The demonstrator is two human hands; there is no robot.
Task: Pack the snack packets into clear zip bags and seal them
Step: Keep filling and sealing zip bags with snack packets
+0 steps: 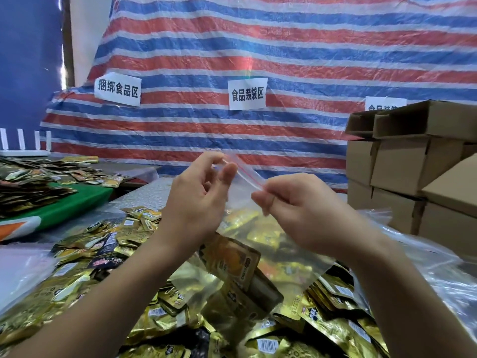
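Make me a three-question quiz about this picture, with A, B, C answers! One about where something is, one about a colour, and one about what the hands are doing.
1. Where are the cardboard boxes stacked?
A. on the right side
B. on the left side
C. under the snack pile

2. What colour is the line along the top of the zip bag?
A. green
B. red
C. black

3. What is the right hand doing?
A. lying flat on the table
B. holding a box
C. pinching the bag's top edge

Answers:
1. A, the brown boxes fill the right edge of the view, beside the striped tarp.
2. B, a thin red strip runs between the left hand and the right hand.
3. C, its fingers close on the strip while gold snack packets sit inside the bag.
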